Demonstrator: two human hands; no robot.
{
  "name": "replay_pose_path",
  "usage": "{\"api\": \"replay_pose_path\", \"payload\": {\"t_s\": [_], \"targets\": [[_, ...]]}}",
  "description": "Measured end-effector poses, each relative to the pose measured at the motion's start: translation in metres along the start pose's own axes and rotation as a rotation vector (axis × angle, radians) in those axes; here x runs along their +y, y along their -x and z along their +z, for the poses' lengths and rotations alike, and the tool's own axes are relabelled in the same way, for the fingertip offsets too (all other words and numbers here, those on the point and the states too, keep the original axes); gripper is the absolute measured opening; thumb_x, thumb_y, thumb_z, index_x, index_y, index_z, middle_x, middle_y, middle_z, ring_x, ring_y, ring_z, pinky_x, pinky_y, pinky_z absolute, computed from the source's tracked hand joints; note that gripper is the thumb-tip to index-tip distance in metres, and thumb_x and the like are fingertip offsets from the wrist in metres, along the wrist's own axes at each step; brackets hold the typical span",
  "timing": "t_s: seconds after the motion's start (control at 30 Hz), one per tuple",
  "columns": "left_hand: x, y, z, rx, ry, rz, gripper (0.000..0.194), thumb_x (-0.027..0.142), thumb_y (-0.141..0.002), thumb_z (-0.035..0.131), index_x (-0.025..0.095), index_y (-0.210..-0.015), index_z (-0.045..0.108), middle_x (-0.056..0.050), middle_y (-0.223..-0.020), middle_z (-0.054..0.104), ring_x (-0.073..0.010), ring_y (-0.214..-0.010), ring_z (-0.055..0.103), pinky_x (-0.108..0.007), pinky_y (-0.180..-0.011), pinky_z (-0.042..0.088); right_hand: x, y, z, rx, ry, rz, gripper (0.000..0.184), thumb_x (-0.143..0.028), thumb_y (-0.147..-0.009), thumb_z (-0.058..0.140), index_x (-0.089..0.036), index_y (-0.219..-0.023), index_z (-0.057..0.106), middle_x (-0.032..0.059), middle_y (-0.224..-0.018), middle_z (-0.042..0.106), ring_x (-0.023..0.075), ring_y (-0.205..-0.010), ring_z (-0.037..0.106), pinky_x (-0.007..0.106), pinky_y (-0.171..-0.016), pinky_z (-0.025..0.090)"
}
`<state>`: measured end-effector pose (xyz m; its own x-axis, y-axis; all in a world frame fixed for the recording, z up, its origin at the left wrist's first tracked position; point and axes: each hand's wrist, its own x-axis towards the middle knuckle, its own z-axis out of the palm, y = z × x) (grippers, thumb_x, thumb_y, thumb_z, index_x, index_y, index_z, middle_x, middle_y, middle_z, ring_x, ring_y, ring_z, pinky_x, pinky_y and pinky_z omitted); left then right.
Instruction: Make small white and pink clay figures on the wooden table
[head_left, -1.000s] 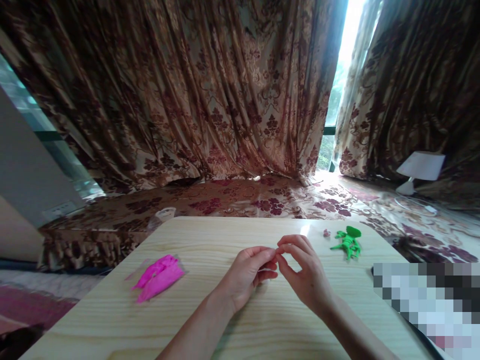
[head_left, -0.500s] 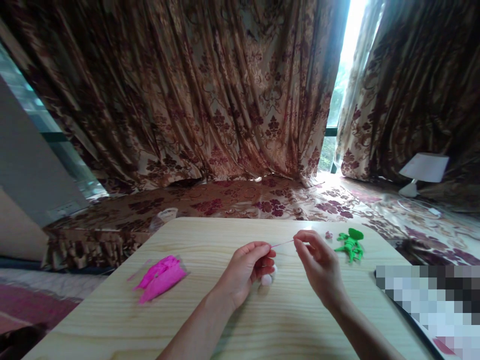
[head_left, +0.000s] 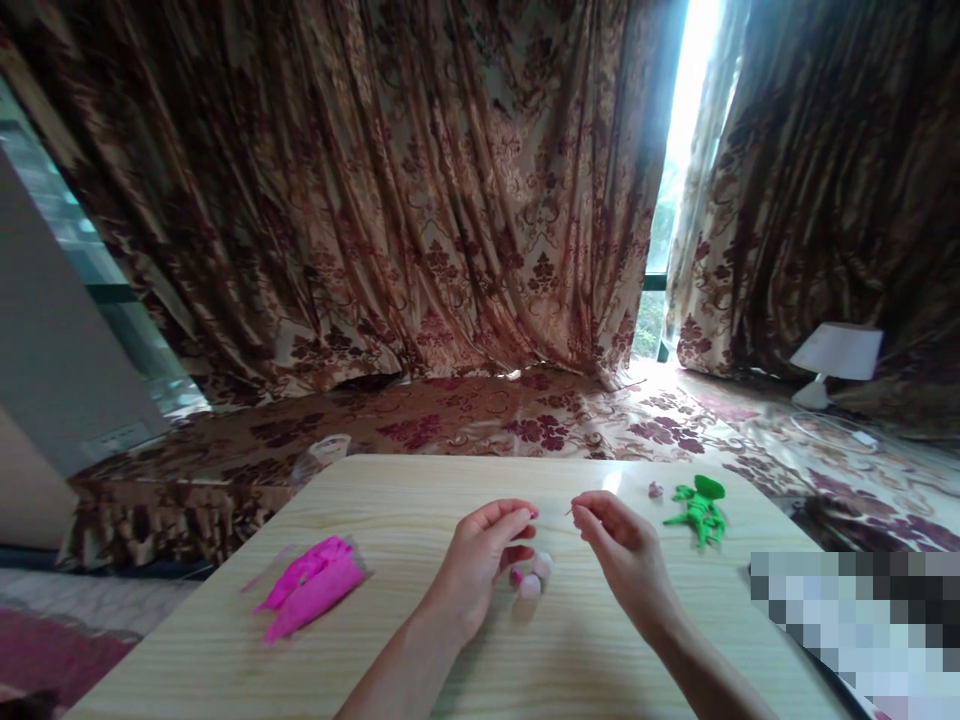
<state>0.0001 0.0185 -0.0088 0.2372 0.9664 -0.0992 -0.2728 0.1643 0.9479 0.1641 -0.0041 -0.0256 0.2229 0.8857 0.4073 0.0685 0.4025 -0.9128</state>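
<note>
My left hand (head_left: pixel 491 555) is held over the middle of the table, thumb and forefinger pinched together; whatever lies between those tips is too small to make out. Facing it across a small gap, my right hand (head_left: pixel 619 545) pinches a short, thin pinkish strand (head_left: pixel 568 512) that pokes out toward the left. Below and just right of my left fingers, two small whitish balls (head_left: pixel 529 586) rest close together on the tabletop. A small bright pink piece (head_left: pixel 517 577) sits against them, partly hidden by my left hand.
A bright pink mass (head_left: pixel 315 585) in clear wrapping lies on the light wood table (head_left: pixel 420 480) at left. A green figure (head_left: pixel 699 510) and a small pinkish lump (head_left: pixel 655 489) are at far right. A pixelated dark-edged object (head_left: pixel 862 630) occupies the right corner. Behind stands a white lamp (head_left: pixel 836 352).
The thin strand that stretched between both hands has parted; a short end shows at my right fingertips. The hands sit slightly lower in view, and the pink piece by the balls now shows.
</note>
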Motion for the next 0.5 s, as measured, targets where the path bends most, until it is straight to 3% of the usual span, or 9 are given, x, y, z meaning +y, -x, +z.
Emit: {"api": "replay_pose_path", "payload": {"t_s": [0.17, 0.33, 0.5], "targets": [[0.0027, 0.0035, 0.0039, -0.089, 0.176, -0.088, 0.017, 0.024, -0.075, 0.061, 0.014, -0.089, 0.059, -0.011, -0.095, 0.064, -0.0137, -0.074, 0.059, -0.023, -0.059, 0.047, 0.0035, 0.0014, 0.0028, -0.039, -0.036, 0.095, 0.018, -0.034, -0.079, 0.059, -0.016, -0.082, 0.061, 0.0032, -0.075, 0.062, 0.0143, -0.069, 0.055, 0.025, -0.060, 0.044], [0.0027, 0.0023, 0.0032, -0.068, 0.259, -0.124, 0.016, 0.020, -0.074, 0.063, 0.014, -0.089, 0.060, -0.004, -0.077, 0.061, -0.0104, -0.067, 0.058, -0.021, -0.057, 0.048, 0.0011, 0.0024, 0.0046, -0.117, -0.118, 0.172, 0.017, -0.033, -0.079, 0.059, -0.016, -0.083, 0.060, 0.0026, -0.073, 0.064, 0.0123, -0.063, 0.056, 0.024, -0.058, 0.043], [0.0037, 0.0014, 0.0018, -0.056, 0.298, -0.145, 0.018, 0.017, -0.074, 0.062, 0.014, -0.092, 0.061, -0.003, -0.076, 0.060, -0.0099, -0.065, 0.058, -0.022, -0.057, 0.049, 0.0024, 0.0030, 0.0043, -0.099, -0.136, 0.206, 0.017, -0.031, -0.076, 0.062, -0.016, -0.083, 0.061, 0.0019, -0.070, 0.064, 0.0114, -0.062, 0.056, 0.023, -0.057, 0.044]]}}
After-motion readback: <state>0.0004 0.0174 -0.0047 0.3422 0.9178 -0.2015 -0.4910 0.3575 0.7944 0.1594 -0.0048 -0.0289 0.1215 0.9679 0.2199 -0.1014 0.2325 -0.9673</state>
